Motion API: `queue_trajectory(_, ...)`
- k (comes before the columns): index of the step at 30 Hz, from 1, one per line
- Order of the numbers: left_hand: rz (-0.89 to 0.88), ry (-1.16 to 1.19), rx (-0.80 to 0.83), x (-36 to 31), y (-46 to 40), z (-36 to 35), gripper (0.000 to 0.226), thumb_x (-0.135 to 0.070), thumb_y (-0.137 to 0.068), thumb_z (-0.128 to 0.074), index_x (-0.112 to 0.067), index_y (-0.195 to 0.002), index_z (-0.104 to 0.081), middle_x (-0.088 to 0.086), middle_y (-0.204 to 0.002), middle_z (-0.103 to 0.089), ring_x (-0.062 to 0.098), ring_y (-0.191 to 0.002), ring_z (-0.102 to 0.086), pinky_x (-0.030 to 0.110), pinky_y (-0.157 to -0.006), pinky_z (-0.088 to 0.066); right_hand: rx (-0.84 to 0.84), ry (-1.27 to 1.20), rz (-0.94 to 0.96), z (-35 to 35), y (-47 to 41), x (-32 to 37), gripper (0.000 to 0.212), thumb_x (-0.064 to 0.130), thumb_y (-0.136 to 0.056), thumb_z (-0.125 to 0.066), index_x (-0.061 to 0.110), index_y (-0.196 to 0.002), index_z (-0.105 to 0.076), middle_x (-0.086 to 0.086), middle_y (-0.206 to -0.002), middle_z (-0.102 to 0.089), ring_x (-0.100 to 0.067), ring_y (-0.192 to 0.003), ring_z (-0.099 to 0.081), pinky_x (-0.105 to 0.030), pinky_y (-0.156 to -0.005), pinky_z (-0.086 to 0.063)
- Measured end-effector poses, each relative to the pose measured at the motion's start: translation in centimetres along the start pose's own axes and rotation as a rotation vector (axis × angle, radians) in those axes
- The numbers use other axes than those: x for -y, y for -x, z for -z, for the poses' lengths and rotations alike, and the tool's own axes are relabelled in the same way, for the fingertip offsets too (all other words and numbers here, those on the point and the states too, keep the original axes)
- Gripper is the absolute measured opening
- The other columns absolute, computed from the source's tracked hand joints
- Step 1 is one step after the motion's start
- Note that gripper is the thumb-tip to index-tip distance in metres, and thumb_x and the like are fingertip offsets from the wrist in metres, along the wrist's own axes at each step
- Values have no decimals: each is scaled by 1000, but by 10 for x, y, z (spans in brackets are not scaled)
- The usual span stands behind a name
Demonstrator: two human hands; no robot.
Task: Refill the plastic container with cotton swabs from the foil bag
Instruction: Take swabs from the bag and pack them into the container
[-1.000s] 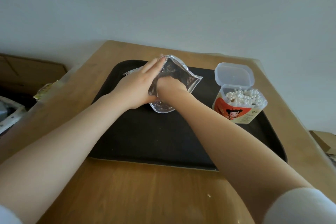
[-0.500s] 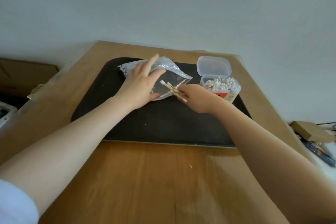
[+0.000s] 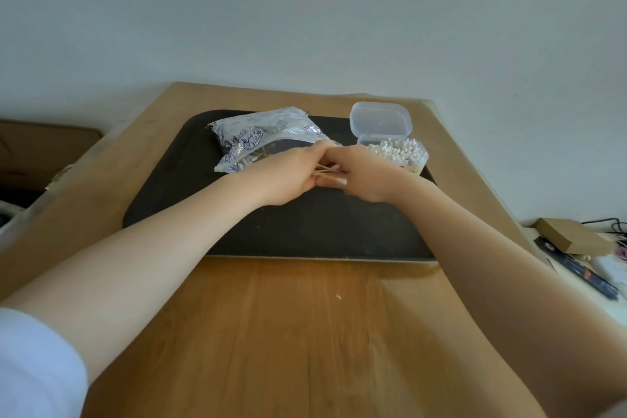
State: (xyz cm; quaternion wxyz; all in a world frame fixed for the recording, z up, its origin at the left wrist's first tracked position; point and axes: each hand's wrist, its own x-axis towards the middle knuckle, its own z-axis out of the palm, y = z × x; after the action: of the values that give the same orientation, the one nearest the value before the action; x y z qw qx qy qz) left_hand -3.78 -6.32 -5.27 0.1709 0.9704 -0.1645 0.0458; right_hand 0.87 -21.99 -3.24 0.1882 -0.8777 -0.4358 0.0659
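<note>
The silver foil bag (image 3: 261, 136) lies on the black tray (image 3: 305, 234) at the back left, its mouth facing me. To its right stands the clear plastic container (image 3: 403, 156), lid flipped up, packed with white-tipped cotton swabs. Between bag and container my left hand (image 3: 288, 176) and my right hand (image 3: 359, 176) meet over the tray. Together they pinch a small bundle of wooden-stemmed cotton swabs (image 3: 327, 171), of which only the stems show between the fingers.
The tray sits on a wooden table (image 3: 271, 332) against a pale wall. A cardboard box (image 3: 570, 236), cables and dark items lie off the table's right edge. A brown box (image 3: 44, 149) and clutter sit to the left.
My right hand came out of the bag with a bundle of swabs. My left hand let go of the bag and joined the right on the bundle.
</note>
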Motion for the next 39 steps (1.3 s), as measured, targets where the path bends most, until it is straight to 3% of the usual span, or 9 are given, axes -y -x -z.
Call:
queue_trajectory(5,76,-5,11,-4,0,-4,8,-22,-96,-43,-14,-98,-45,1,-92,-51,22,-85,-56,34,-71,-42,-115,11,18,-2,1,-4,20,30,-88,-61,15,-94,-48,3,-85,-54,-14,-72,-49,-12,-57,-32)
queue_trajectory(9,158,19,34,-10,-2,-7,19,-22,-96,-42,-8,-101,-52,8,-109,-51,26,-95,-55,33,-76,-42,-142,58,74,-1,5,-3,25,32,-88,-62,11,-97,-51,4,-79,-53,-9,-65,-47,-15,-54,-31)
queue_trajectory(13,264,18,101,-23,-2,1,19,-18,-98,-34,-14,-81,-42,-2,-72,-45,12,-62,-44,24,-52,-29,-254,26,114,-7,6,0,31,33,-83,-67,9,-97,-53,4,-78,-56,-14,-68,-52,-27,-61,-41)
queue_trajectory(15,247,46,115,-24,-1,3,19,-16,-98,-35,-16,-80,-42,-3,-71,-46,15,-65,-46,23,-54,-32,-300,-1,149,-10,9,1,25,30,-86,-63,8,-94,-53,5,-71,-55,-7,-60,-50,-24,-58,-39)
queue_trajectory(18,226,310,30,-23,3,0,13,-20,-98,-40,-19,-109,-44,-4,-84,-56,18,-80,-59,26,-72,-45,-329,-115,123,-9,10,3,14,21,-94,-51,8,-91,-52,16,-52,-46,0,-47,-50,-12,-48,-33)
queue_trajectory(22,257,484,-44,-26,8,-4,62,-22,-95,-47,-22,-144,-9,-1,-90,-65,15,-89,-60,26,-82,-44,-273,-218,0,-4,6,3,12,19,-94,-44,18,-83,-46,8,-55,-54,-1,-43,-48,-14,-47,-34)
queue_trajectory(27,324,782,100,-32,7,0,12,-10,-93,-49,-9,-101,-58,8,-80,-60,19,-78,-63,25,-70,-55,-202,-241,-97,2,5,5,23,15,-88,-51,21,-66,-49,5,-52,-53,-3,-44,-48,-13,-47,-35)
queue_trajectory(33,348,900,206,-33,5,7,20,-9,-94,-47,-13,-76,-55,1,-66,-47,11,-59,-45,22,-58,-40,-251,154,-89,2,3,12,23,33,-90,-44,10,-86,-44,1,-57,-47,-22,-55,-49,-31,-52,-38)
queue_trajectory(39,320,882,88,-31,3,-3,24,-28,-100,-38,-16,-81,-48,-3,-64,-38,10,-56,-37,23,-56,-35,-517,-303,-199,5,0,11,34,44,-95,-41,13,-103,-49,2,-61,-56,-4,-54,-51,-18,-52,-36)
